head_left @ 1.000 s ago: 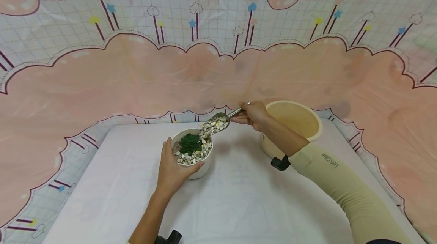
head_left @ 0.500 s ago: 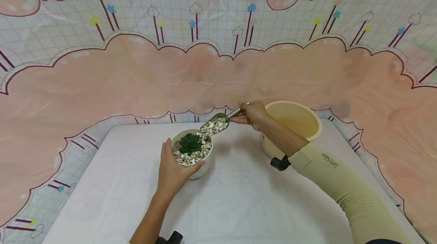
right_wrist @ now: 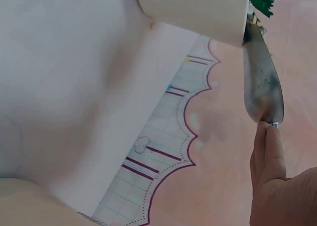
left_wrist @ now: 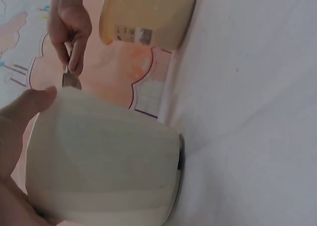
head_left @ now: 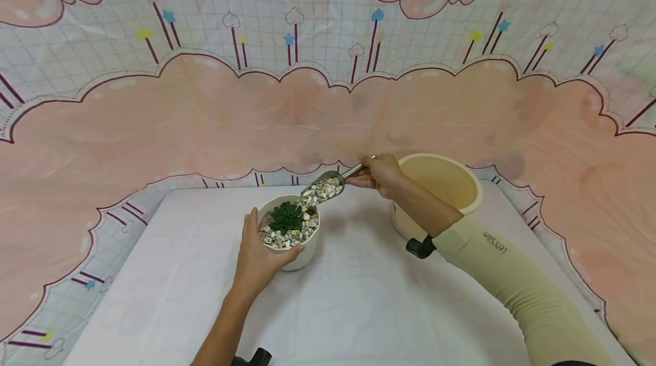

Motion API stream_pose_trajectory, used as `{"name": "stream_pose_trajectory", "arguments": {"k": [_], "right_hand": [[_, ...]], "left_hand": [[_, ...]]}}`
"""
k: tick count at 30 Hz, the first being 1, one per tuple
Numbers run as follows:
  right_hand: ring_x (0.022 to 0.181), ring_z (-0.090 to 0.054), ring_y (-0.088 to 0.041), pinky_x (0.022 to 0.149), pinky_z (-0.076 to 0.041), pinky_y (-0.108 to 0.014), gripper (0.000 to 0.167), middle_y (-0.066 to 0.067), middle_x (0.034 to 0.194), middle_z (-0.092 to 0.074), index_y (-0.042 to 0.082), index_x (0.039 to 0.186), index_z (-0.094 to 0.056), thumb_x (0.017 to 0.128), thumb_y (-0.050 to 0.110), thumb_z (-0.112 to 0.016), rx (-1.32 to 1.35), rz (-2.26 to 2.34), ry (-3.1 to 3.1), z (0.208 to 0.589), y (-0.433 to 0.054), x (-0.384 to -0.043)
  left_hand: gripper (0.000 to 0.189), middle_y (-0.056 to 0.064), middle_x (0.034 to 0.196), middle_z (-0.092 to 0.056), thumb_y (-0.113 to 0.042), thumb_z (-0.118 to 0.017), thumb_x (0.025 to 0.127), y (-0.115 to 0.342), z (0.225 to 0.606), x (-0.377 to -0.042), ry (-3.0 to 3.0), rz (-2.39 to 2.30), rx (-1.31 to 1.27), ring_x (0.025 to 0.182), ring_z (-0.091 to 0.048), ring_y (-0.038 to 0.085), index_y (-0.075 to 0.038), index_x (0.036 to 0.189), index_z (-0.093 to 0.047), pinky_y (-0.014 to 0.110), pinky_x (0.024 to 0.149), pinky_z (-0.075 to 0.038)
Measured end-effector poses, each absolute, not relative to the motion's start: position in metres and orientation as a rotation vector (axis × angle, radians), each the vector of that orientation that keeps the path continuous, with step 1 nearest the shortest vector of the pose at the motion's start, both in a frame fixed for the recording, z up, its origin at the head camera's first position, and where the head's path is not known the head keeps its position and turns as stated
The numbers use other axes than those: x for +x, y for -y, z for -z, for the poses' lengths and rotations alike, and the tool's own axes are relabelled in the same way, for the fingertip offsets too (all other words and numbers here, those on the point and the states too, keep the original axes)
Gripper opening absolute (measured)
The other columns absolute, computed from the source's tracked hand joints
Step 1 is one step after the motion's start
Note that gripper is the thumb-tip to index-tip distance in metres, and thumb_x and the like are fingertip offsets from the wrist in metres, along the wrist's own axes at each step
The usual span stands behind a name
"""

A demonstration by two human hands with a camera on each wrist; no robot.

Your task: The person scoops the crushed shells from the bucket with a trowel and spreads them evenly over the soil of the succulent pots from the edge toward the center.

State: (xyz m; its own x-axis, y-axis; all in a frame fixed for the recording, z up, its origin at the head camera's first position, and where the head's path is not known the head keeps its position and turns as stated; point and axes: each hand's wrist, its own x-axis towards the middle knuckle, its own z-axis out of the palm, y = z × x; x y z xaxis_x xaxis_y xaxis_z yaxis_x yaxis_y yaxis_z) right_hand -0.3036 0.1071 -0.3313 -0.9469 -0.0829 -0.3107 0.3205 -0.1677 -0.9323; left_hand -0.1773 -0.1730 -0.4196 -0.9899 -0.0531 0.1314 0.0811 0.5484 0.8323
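Observation:
My left hand grips a white flower pot from its near left side, thumb along the front. Inside it sit a green succulent and a layer of pale pebbles, with a bare brownish patch at the left. My right hand holds the handle of a metal scoop, tilted down with its mouth at the pot's far right rim. Mixed white and yellowish pebbles lie in the scoop. In the left wrist view the pot's wall hides its contents.
A cream bucket stands at the back right of the white-covered table, partly behind my right forearm; its bottom is hidden. Behind the table hangs a patterned cloth.
A second ago pebbles spilled from the scoop's mouth into the pot; now a small dark gap shows among the pebbles by the right rim. Both hands stay nearly in place.

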Motion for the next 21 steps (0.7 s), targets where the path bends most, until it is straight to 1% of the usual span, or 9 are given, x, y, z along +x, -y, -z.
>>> {"name": "stream_pose_trajectory", "arguments": {"k": [3, 5, 11, 16, 21], "right_hand": [[0.066, -0.077, -0.024, 0.073, -0.062, -0.032, 0.024, -0.020, 0.083, -0.072, -0.006, 0.113, -0.055, 0.115, 0.016, -0.046, 0.262, 2.204, -1.833, 0.331, -0.107, -0.303], [0.066, -0.077, -0.023, 0.074, -0.062, -0.032, 0.025, -0.019, 0.083, -0.072, -0.006, 0.113, -0.055, 0.115, 0.016, -0.045, 0.252, 2.206, -1.836, 0.331, -0.106, -0.303], [0.066, -0.077, -0.023, 0.073, -0.062, -0.031, 0.025, -0.019, 0.083, -0.072, -0.006, 0.113, -0.055, 0.115, 0.016, -0.045, 0.253, 2.214, -1.826, 0.331, -0.106, -0.304], [0.066, -0.077, -0.023, 0.073, -0.062, -0.031, 0.024, -0.020, 0.082, -0.073, -0.006, 0.112, -0.054, 0.115, 0.016, -0.045, 0.257, 2.222, -1.820, 0.332, -0.106, -0.304], [0.067, -0.077, -0.024, 0.075, -0.062, -0.031, 0.025, -0.020, 0.084, -0.073, -0.006, 0.113, -0.054, 0.115, 0.016, -0.045, 0.251, 2.226, -1.819, 0.330, -0.106, -0.304]], "left_hand": [[0.133, 0.030, 0.170, -0.009, -0.038, -0.096, 0.076, 0.167, 0.418, -0.173, 2.621, 1.420, 0.019, 0.158, -0.005, 0.047, 0.006, 0.165, -0.008, 0.065, 0.121, -0.022], [0.134, 0.031, 0.169, -0.011, -0.040, -0.097, 0.075, 0.165, 0.419, -0.172, 2.620, 1.382, 0.033, 0.157, -0.008, 0.047, 0.006, 0.165, -0.010, 0.065, 0.120, -0.024], [0.130, 0.031, 0.168, -0.017, -0.037, -0.098, 0.074, 0.170, 0.423, -0.176, 2.622, 1.350, 0.003, 0.156, -0.014, 0.047, 0.007, 0.164, -0.015, 0.064, 0.120, -0.024], [0.128, 0.031, 0.167, -0.020, -0.036, -0.098, 0.074, 0.177, 0.425, -0.180, 2.620, 1.375, -0.048, 0.155, -0.018, 0.048, 0.007, 0.164, -0.017, 0.064, 0.121, -0.023], [0.126, 0.033, 0.166, -0.021, -0.032, -0.097, 0.075, 0.180, 0.424, -0.182, 2.623, 1.370, -0.090, 0.153, -0.021, 0.050, 0.007, 0.164, -0.017, 0.065, 0.120, -0.025]]}}
